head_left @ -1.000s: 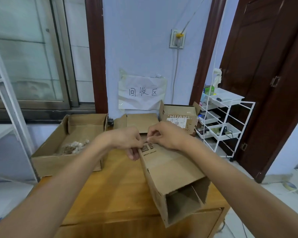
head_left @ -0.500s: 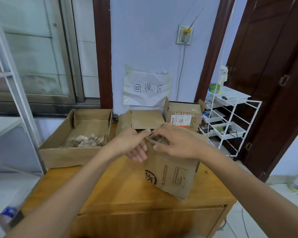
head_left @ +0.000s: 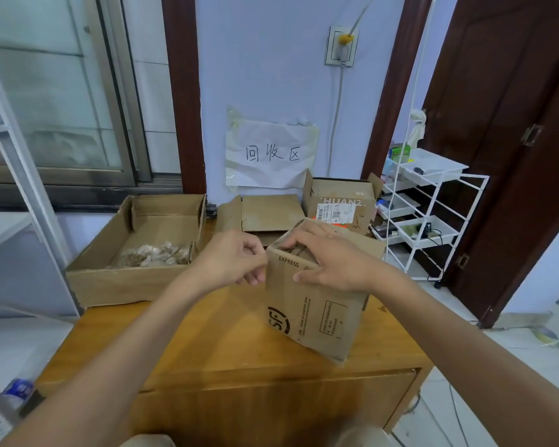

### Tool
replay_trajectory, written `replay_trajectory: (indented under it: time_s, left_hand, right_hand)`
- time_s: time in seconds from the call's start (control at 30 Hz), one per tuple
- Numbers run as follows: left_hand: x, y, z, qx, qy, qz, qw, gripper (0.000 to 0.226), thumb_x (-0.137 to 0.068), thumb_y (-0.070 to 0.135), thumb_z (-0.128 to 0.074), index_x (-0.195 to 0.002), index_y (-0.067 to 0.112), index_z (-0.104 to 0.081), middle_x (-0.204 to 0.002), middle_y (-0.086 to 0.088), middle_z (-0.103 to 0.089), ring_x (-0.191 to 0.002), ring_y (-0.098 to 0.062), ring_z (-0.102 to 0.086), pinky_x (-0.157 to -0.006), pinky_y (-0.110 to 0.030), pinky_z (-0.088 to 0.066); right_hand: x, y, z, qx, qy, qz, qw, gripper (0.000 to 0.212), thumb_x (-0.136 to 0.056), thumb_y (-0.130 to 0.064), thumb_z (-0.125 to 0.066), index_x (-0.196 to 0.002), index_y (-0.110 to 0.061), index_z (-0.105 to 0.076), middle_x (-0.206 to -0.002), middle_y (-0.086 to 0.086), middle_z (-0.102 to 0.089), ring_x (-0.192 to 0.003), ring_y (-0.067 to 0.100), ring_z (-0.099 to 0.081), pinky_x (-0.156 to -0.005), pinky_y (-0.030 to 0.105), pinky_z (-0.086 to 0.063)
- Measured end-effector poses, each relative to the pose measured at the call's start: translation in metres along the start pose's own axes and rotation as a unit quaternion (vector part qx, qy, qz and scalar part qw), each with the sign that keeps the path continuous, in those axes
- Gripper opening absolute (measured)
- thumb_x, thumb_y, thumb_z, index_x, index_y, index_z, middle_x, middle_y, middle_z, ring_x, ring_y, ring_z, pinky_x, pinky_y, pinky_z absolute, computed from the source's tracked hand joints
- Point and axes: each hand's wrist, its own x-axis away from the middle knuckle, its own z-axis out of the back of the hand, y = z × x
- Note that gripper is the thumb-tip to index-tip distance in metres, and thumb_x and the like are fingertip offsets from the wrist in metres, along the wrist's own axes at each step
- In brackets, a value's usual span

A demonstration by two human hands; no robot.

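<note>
Now upended from lying flat, the SF Express carton point(head_left: 317, 311) offers its taped top: right hand point(head_left: 334, 254) pressing flat, left hand point(head_left: 236, 259) curled at the edge, hold unclear.

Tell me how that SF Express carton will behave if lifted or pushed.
The SF carton is probably stiff: its printed faces look flat and uncreased. Its base looks narrow for its height, so a high shove may tip it; a low one would likely slide it across the smooth wooden cabinet.
</note>
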Motion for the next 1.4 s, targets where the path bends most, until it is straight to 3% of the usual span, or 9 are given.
replay_trajectory:
  time_s: [0.2,0.37,0.53,0.7,0.87,1.07,1.27,1.33,1.4]
  left_hand:
    - [0.001,-0.008,0.011,-0.076,0.027,-0.039,0.996,0.015,-0.095,0.018,-0.068,-0.081,0.017,-0.075,-0.070,0.003,-0.076,-0.064,-0.012,-0.074,-0.053,-0.024,-0.053]
    - [0.011,-0.017,-0.030,-0.020,0.170,-0.014,0.985,0.036,-0.088,0.062,-0.070,-0.075,0.028,-0.071,-0.068,0.010,-0.074,-0.058,-0.008,-0.071,-0.061,-0.034,-0.059]
    - [0.008,-0.021,-0.061,0.017,0.268,-0.026,0.963,0.019,-0.092,0.043,-0.074,-0.078,0.030,-0.069,-0.074,0.013,-0.071,-0.052,-0.002,-0.067,-0.062,-0.038,-0.060]
    - [0.008,-0.031,-0.057,0.023,0.266,-0.041,0.963,0.019,-0.092,0.030,-0.074,-0.074,0.029,-0.068,-0.068,0.012,-0.070,-0.056,-0.007,-0.069,-0.064,-0.042,-0.062]
    - [0.002,-0.028,-0.013,-0.138,0.186,-0.081,0.970,0.020,-0.083,0.033,-0.079,-0.067,0.031,-0.067,-0.063,0.015,-0.067,-0.066,-0.006,-0.067,-0.067,-0.039,-0.060]
    - [-0.006,-0.003,0.010,-0.361,0.104,-0.108,0.920,0.011,-0.084,0.038,-0.067,-0.075,0.033,-0.062,-0.070,0.017,-0.064,-0.075,-0.010,-0.065,-0.065,-0.030,-0.048]
    - [-0.004,-0.015,-0.012,-0.289,0.153,-0.114,0.938,0.043,-0.081,0.080,-0.056,-0.097,0.040,-0.059,-0.083,0.024,-0.066,-0.077,-0.004,-0.063,-0.070,-0.033,-0.054]
    - [-0.003,-0.017,-0.020,-0.247,0.194,-0.116,0.942,0.039,-0.084,0.077,-0.056,-0.094,0.040,-0.063,-0.082,0.024,-0.067,-0.075,-0.002,-0.063,-0.067,-0.031,-0.053]
    - [-0.002,-0.015,-0.023,-0.225,0.222,-0.116,0.942,0.022,-0.093,0.058,-0.062,-0.089,0.037,-0.067,-0.078,0.021,-0.067,-0.075,-0.005,-0.065,-0.065,-0.031,-0.055]
  right_hand:
    - [0.002,-0.002,-0.001,-0.003,-0.002,-0.011,1.000,0.054,-0.088,-0.041,-0.079,-0.136,-0.037,-0.054,-0.139,-0.011,-0.046,-0.135,0.012,-0.033,-0.114,0.038,-0.033]
    - [0.004,-0.004,-0.003,-0.002,0.006,-0.014,1.000,0.052,-0.088,-0.040,-0.078,-0.134,-0.038,-0.054,-0.138,-0.010,-0.047,-0.136,0.014,-0.032,-0.114,0.043,-0.034]
    - [0.005,-0.004,-0.003,0.007,0.003,-0.017,1.000,0.053,-0.090,-0.039,-0.078,-0.137,-0.037,-0.053,-0.143,-0.007,-0.047,-0.144,0.017,-0.027,-0.117,0.038,-0.029]
    - [0.005,-0.005,-0.002,-0.004,0.002,-0.017,1.000,0.052,-0.089,-0.039,-0.079,-0.135,-0.038,-0.054,-0.144,-0.007,-0.046,-0.144,0.017,-0.029,-0.117,0.039,-0.029]
    - [0.005,-0.005,-0.002,-0.002,-0.003,-0.018,1.000,0.052,-0.088,-0.040,-0.079,-0.133,-0.039,-0.053,-0.139,-0.008,-0.046,-0.135,0.014,-0.034,-0.114,0.044,-0.035]
    - [0.006,-0.006,-0.002,-0.010,-0.002,-0.017,1.000,0.053,-0.088,-0.038,-0.080,-0.134,-0.036,-0.054,-0.139,-0.006,-0.047,-0.136,0.015,-0.032,-0.114,0.039,-0.033]
    - [0.010,-0.008,-0.003,-0.014,0.002,-0.028,1.000,0.053,-0.090,-0.038,-0.078,-0.137,-0.035,-0.054,-0.145,-0.005,-0.046,-0.146,0.017,-0.027,-0.119,0.039,-0.027]
    - [0.011,-0.010,-0.003,-0.011,0.003,-0.028,1.000,0.052,-0.090,-0.038,-0.078,-0.136,-0.037,-0.054,-0.145,-0.006,-0.046,-0.146,0.016,-0.027,-0.119,0.041,-0.028]
    - [0.011,-0.012,-0.002,-0.009,0.006,-0.027,1.000,0.051,-0.090,-0.037,-0.078,-0.134,-0.038,-0.054,-0.143,-0.006,-0.046,-0.144,0.016,-0.028,-0.118,0.042,-0.029]
